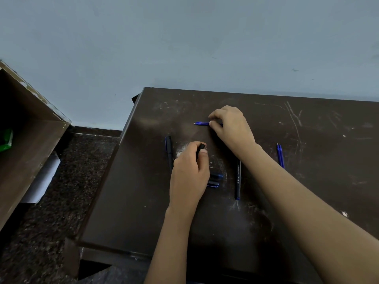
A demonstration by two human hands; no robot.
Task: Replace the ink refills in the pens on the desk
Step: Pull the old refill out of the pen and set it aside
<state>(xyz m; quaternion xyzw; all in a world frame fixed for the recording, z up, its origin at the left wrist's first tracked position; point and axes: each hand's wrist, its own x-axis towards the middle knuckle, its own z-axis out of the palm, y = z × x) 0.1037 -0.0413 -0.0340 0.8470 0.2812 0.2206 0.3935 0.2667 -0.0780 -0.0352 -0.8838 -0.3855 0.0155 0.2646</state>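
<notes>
Fingers [213, 124] of my right hand [229, 128] are pinched together on the blue refills [200, 123] lying near the far middle of the desk [307, 201]; the tips poke out to the left of my thumb, and I count what look like two thin rods side by side, though the rest is hidden under my palm. My left hand [189, 175] is curled shut around a short black pen piece [201, 149], thumb pressed on its upper end; I cannot tell whether it is a barrel or a cap. Just to its left lies a capped black pen [168, 152], touching nothing. Under the heel of my left hand peek two dark bits with blue trim [215, 180], probably caps or barrel ends, so I judge that one pen or more is already taken apart. To the right of those rests a whole black pen marked with lettering [238, 179], partly crossed by my right forearm. Well apart on the right lie two more blue refills [280, 155], close together. My reading: I am mid-task, with one pen open and a refill being fetched for it; at least two pens look untouched, and I cannot say which refills are fresh and which are spent.
</notes>
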